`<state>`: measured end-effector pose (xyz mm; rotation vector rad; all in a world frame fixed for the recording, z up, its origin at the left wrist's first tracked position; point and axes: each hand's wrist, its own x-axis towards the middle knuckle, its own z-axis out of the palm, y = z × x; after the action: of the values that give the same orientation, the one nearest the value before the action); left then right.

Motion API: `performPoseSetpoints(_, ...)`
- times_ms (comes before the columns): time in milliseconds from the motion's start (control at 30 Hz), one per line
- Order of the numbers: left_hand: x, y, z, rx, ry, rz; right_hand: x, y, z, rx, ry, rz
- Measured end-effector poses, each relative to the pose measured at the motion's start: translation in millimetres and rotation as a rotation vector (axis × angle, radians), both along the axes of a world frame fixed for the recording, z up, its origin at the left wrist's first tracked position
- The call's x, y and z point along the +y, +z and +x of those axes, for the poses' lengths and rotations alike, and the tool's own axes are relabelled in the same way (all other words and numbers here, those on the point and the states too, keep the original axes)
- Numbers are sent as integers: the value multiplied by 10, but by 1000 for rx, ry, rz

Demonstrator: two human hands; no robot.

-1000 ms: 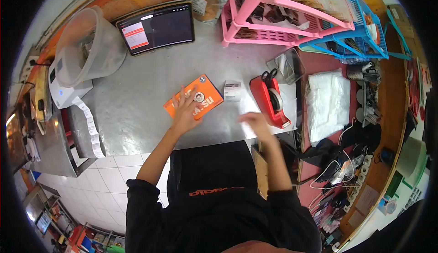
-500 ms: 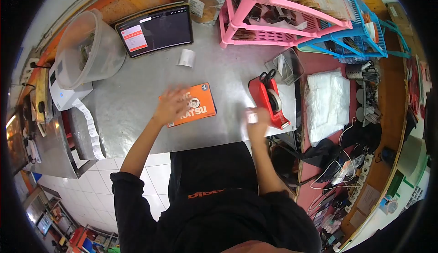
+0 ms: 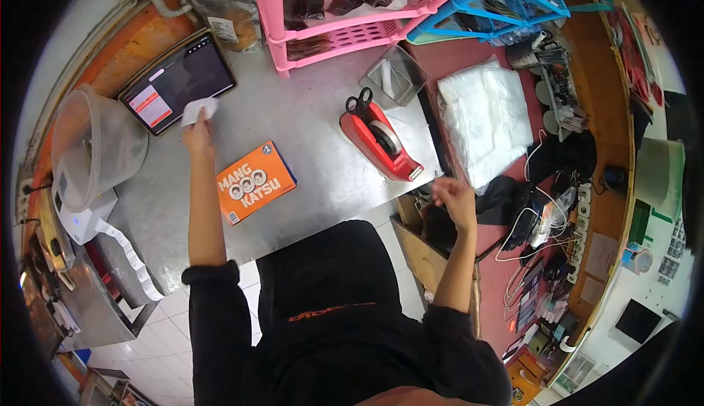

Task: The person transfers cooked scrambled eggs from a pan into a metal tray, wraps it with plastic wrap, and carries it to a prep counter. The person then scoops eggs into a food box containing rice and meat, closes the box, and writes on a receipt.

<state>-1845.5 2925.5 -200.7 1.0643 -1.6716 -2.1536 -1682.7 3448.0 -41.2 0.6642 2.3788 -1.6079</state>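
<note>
My left hand [image 3: 198, 136] reaches over the metal table, its fingers closed on a curled white paper slip [image 3: 199, 111] just in front of the tablet [image 3: 180, 82]. Below that hand lies an orange box [image 3: 257, 182] printed "MANG KATSU", flat on the table. My right hand [image 3: 456, 199] hovers past the table's right edge, close to the cutting end of a red tape dispenser [image 3: 381, 146]. Its fingers are curled together; whether anything small is in them I cannot make out. Black-handled scissors [image 3: 359, 100] stand in the dispenser's back end.
A label printer [image 3: 84, 215] with a trailing paper strip [image 3: 128, 256] and a clear plastic tub [image 3: 99, 146] are at the left. Pink shelves [image 3: 275, 21] and a blue rack [image 3: 495, 6] stand behind. White plastic bags [image 3: 484, 120] and tangled cables lie at right.
My left hand has left the orange box and taken hold of the paper slip by the tablet. My right hand has moved from beside the dispenser to beyond its front end. The view has turned.
</note>
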Motion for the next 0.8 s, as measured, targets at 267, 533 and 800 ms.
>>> performPoseSetpoints(267,1080,838,1355,-377,-749,-589,-17,-110,-389,129,108,863)
performPoseSetpoints(533,1002,805,1494,-58,-692,-1266,-2415,-300,-1182,153,988,-39)
performPoseSetpoints(800,957,788,1528,-164,-731,-1167,-3197,-712,-1268,-38,948,790)
